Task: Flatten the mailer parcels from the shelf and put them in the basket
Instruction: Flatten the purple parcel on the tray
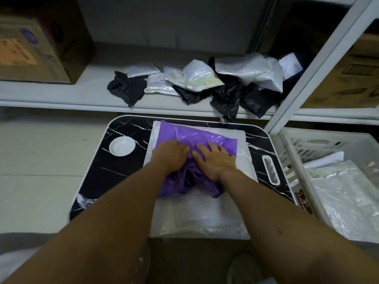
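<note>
A purple mailer [184, 133] lies on a stack of white mailers [201, 218] on a small black marble-pattern table [98, 171]. My left hand [171, 155] and my right hand [215, 159] both press flat on the purple mailer, side by side, fingers pointing away from me. Its near end is still crumpled under my wrists. On the white shelf [61, 93] behind the table lies a heap of black and white mailer parcels [205, 83]. The white basket [291, 160] stands at the right with flattened white mailers [344, 197] inside.
A brown cardboard box [37, 42] sits on the shelf at the left. A second box [348, 78] is behind the white shelf post [320, 64] at the right. A white round dish [122, 145] is set into the table's left side, and a slot handle [270, 170] into its right.
</note>
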Available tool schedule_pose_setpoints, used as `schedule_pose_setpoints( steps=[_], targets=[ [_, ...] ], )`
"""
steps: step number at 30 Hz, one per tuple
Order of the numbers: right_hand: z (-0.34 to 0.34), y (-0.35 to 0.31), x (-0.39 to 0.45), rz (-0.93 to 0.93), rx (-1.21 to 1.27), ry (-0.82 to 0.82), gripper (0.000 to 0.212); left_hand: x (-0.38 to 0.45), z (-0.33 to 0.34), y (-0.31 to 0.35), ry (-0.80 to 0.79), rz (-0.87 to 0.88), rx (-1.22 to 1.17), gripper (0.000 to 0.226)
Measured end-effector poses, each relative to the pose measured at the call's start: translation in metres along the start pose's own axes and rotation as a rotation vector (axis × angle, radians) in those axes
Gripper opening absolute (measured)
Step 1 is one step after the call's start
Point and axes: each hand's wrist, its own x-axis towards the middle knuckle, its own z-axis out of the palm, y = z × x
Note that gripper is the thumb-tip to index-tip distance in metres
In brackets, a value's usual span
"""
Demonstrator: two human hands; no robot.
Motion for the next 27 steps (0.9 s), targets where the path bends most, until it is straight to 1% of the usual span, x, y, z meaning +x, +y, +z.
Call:
schedule_pose_setpoints(
  steps=[2, 4, 6, 7, 8, 9, 10, 11, 12, 13, 16, 19, 22, 25, 27],
  targets=[
    [-0.006, -0.001, 0.001, -0.004, -0.017, 0.032, 0.053, 0.01, -0.007, -0.002, -0.062, 0.007, 0.004, 0.041],
    [-0.016, 0.0, 0.007, 0.007, -0.064, 0.144, 0.05, 0.018, -0.015, 0.001, -0.053, -0.025, 0.065, 0.038],
    [-0.027, -0.001, 0.019, 0.002, -0.141, 0.34, 0.044, 0.024, -0.022, 0.005, 0.085, -0.018, 0.172, 0.037],
    [-0.029, -0.002, 0.026, -0.025, -0.14, 0.413, 0.041, 0.026, -0.023, 0.005, 0.155, -0.001, 0.183, 0.038],
    [-0.03, -0.004, 0.031, -0.071, -0.107, 0.433, 0.041, 0.029, -0.022, 0.005, 0.176, 0.016, 0.163, 0.042],
    [-0.028, -0.004, 0.036, -0.124, -0.071, 0.384, 0.044, 0.031, -0.019, 0.004, 0.135, 0.018, 0.132, 0.046],
    [-0.024, -0.004, 0.038, -0.169, -0.049, 0.285, 0.049, 0.032, -0.014, 0.003, 0.065, 0.009, 0.113, 0.049],
    [-0.017, -0.003, 0.039, -0.187, -0.037, 0.17, 0.052, 0.032, -0.006, 0.002, -0.01, -0.005, 0.114, 0.05],
    [-0.009, 0.0, 0.04, -0.186, -0.023, 0.088, 0.053, 0.031, 0.001, 0.002, -0.054, -0.011, 0.122, 0.052],
    [-0.003, 0.004, 0.041, -0.178, -0.012, 0.05, 0.055, 0.031, 0.008, 0.0, -0.066, -0.006, 0.132, 0.053],
    [0.002, 0.01, 0.047, -0.175, -0.002, 0.027, 0.057, 0.032, 0.016, -0.005, -0.062, -0.003, 0.148, 0.056],
    [0.001, 0.01, 0.051, -0.174, -0.03, -0.006, 0.058, 0.036, 0.017, -0.007, -0.107, -0.016, 0.165, 0.059],
    [0.002, 0.01, 0.052, -0.184, -0.058, 0.003, 0.06, 0.035, 0.016, -0.01, -0.122, -0.004, 0.179, 0.06],
    [0.002, 0.013, 0.048, -0.222, -0.13, 0.013, 0.064, 0.029, 0.013, -0.022, -0.151, 0.034, 0.258, 0.062],
    [0.002, 0.016, 0.046, -0.262, -0.177, 0.005, 0.065, 0.021, 0.012, -0.033, -0.143, 0.064, 0.336, 0.064]
  ],
)
